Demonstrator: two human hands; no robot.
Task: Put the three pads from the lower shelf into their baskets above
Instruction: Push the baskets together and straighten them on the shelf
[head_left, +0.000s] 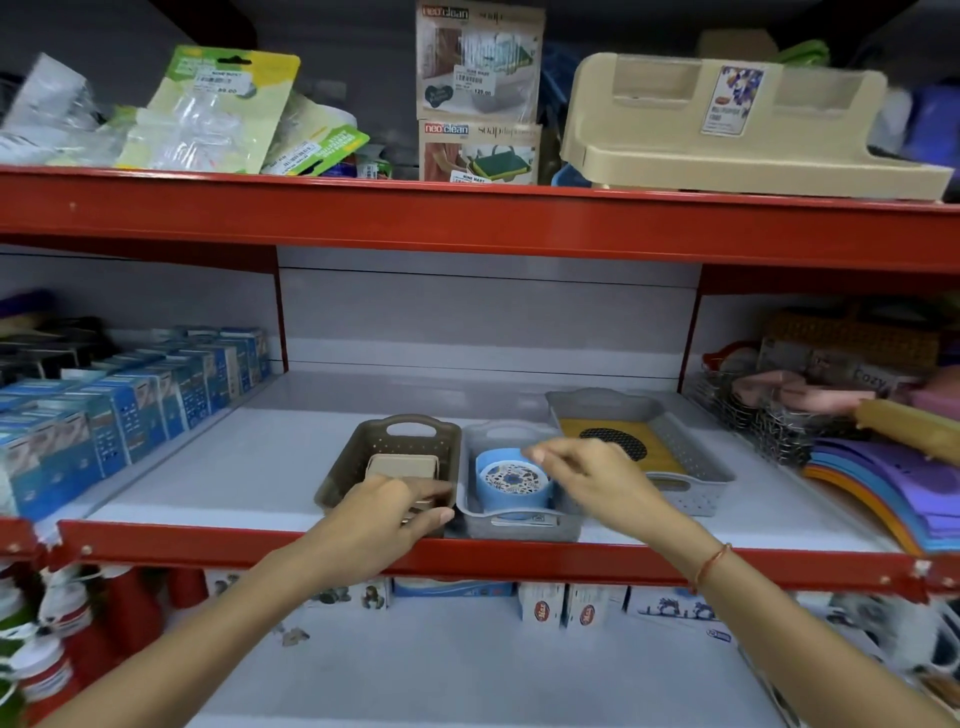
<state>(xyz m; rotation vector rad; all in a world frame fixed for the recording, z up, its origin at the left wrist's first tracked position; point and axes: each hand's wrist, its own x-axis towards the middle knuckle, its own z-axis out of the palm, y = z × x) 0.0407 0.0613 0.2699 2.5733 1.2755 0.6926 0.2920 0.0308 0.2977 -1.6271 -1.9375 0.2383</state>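
Note:
Three baskets stand side by side on the middle shelf. The brown basket (400, 441) holds a beige square pad (402, 466). The small grey basket (519, 525) holds a round blue pad (511, 480) with a patterned top. The larger grey basket (691, 457) holds a yellow pad (652, 441) with a black mesh oval. My left hand (387, 512) rests on the brown basket's front rim, fingers curled over it. My right hand (587, 467) hovers over the small grey basket, fingertips pinched near the blue pad's rim; contact is unclear.
The red shelf edge (519, 564) runs just under my wrists. Blue boxes (130, 400) fill the left of the shelf, a wire basket (769, 415) and coloured mats (883, 488) the right. The lower shelf (467, 670) shows a bare white surface with small boxes at the back.

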